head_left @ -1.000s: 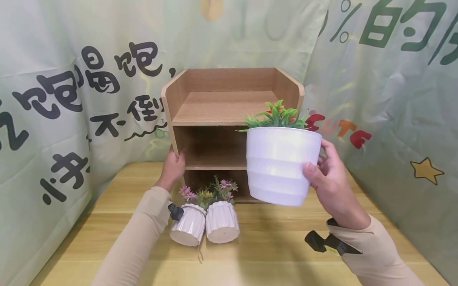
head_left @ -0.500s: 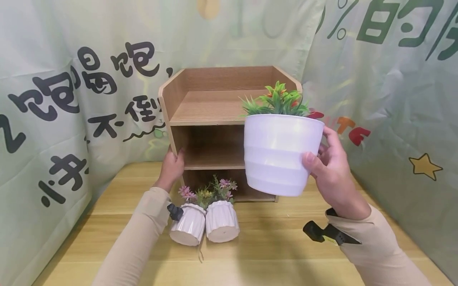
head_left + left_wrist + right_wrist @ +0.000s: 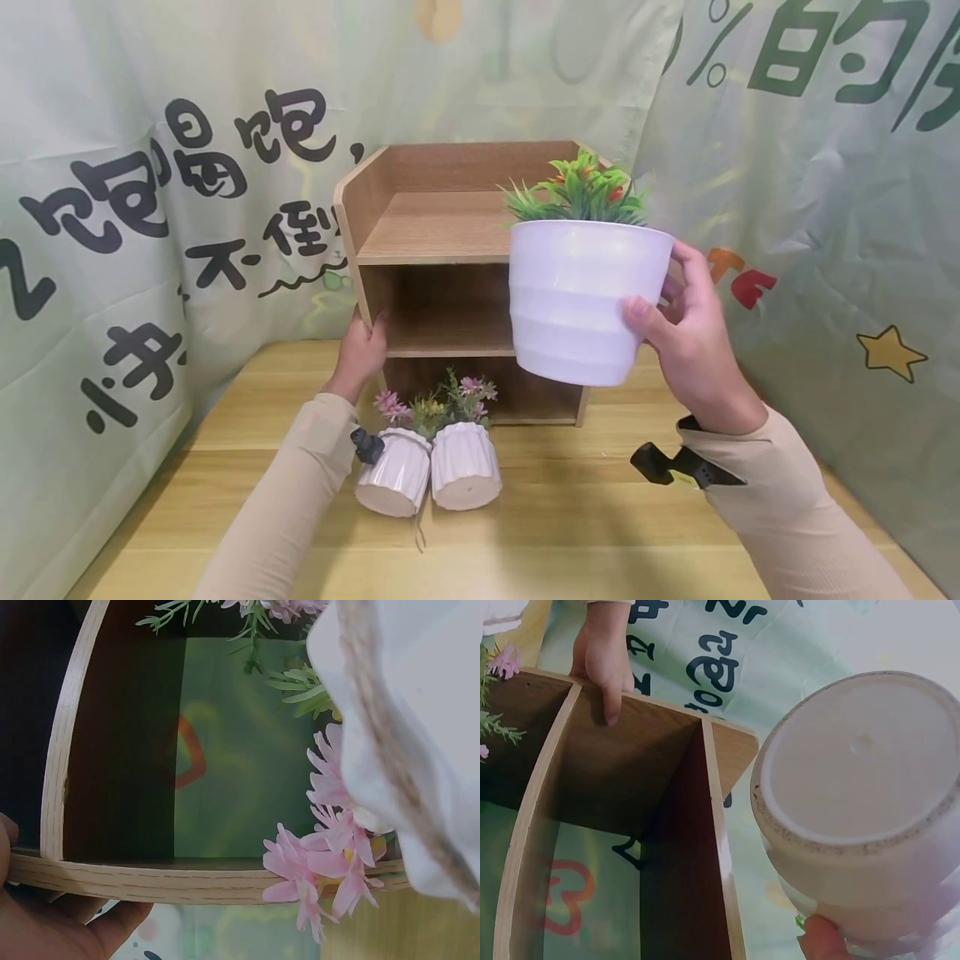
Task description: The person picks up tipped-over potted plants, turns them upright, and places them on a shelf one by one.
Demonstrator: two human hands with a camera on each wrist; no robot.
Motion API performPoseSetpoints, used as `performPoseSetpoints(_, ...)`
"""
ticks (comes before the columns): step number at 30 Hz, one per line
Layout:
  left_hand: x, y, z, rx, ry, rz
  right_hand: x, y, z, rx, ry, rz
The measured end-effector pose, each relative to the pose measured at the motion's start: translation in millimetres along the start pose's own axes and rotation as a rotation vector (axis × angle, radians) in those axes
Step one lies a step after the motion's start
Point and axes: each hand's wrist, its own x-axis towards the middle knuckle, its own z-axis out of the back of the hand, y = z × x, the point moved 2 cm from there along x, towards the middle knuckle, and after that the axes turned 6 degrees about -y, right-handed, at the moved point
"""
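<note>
My right hand (image 3: 693, 333) grips a white ribbed flowerpot (image 3: 585, 304) by its right side, thumb in front. Green leaves with small orange and red blooms (image 3: 581, 192) rise above its rim. The pot is held up in front of the right part of a wooden shelf unit (image 3: 442, 225), overlapping its upper two levels. In the right wrist view the pot's round underside (image 3: 862, 757) shows. On the left, my left hand (image 3: 362, 354) grips the unit's side panel (image 3: 187, 881), with the thumb inside and the fingers outside.
Two small white fluted pots (image 3: 467, 467) with pink and yellow flowers (image 3: 427, 408) lean on the wooden table (image 3: 570, 533) before the lowest compartment, bottoms facing me. A thin cord (image 3: 420, 533) trails from them. Printed cloth (image 3: 825, 208) hangs around the table's back and sides.
My right hand has lifted the white flowerpot higher, from the middle compartment's level towards the top shelf. My left hand keeps its place on the side panel.
</note>
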Motion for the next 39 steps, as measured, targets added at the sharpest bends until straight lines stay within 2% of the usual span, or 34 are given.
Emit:
performPoseSetpoints(11,1.8,-2.2,0.0,-0.015,-0.008,-0.002,17.9,0.2,-2.4,-0.037,-0.055,0.061)
performPoseSetpoints(18,2.1,-0.9,-0.8,-0.020,-0.005,-0.012,24.9,-1.3,-4.3,-0.114,-0.090,0.083)
performPoseSetpoints(25,2.3,-1.2,-1.9,-0.015,-0.001,-0.015,29.5,-5.0,-7.3,-0.080,-0.119,0.085)
performPoseSetpoints(32,-0.8,1.1,-1.9,-0.012,0.001,0.001,31.7,-8.1,-10.9,-0.195,-0.175,0.095)
performPoseSetpoints(39,-2.1,2.0,-1.1,-0.016,-0.005,0.005,37.1,-10.5,-13.1,-0.267,-0.207,0.175)
